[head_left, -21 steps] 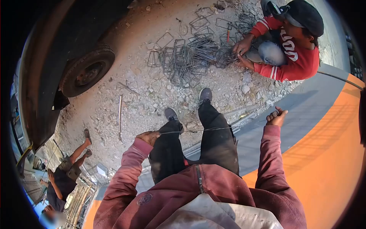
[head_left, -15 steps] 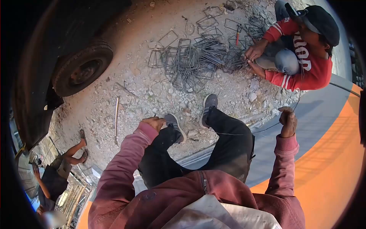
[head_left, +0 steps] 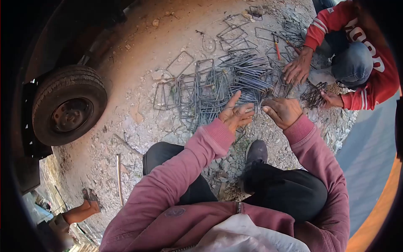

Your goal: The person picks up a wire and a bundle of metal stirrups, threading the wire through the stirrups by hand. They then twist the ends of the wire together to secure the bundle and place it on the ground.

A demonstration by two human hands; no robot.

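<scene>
In front of my knees, my left hand (head_left: 237, 114) is held palm up with its fingers apart and nothing in it, near the lower edge of the pile of bent metal frames (head_left: 206, 90). My right hand (head_left: 283, 112) is just to its right, back up, fingers curled and pressed together; whatever they hold, if anything, is hidden. Beyond both hands lies a dense stack of metal frames (head_left: 252, 75). The thin wire seen before cannot be made out now.
A co-worker in a red top (head_left: 380, 63) squats at the right, one hand over the frames, the other at a small bundle (head_left: 314, 95). Red-handled pliers (head_left: 277, 46) lie beyond. A vehicle wheel (head_left: 69, 105) stands left; a stick (head_left: 119, 178) lies on the rubble.
Both my hands have come forward and together toward the pile. My left hand has spread. My knees are bent more. The co-worker's hands have moved apart.
</scene>
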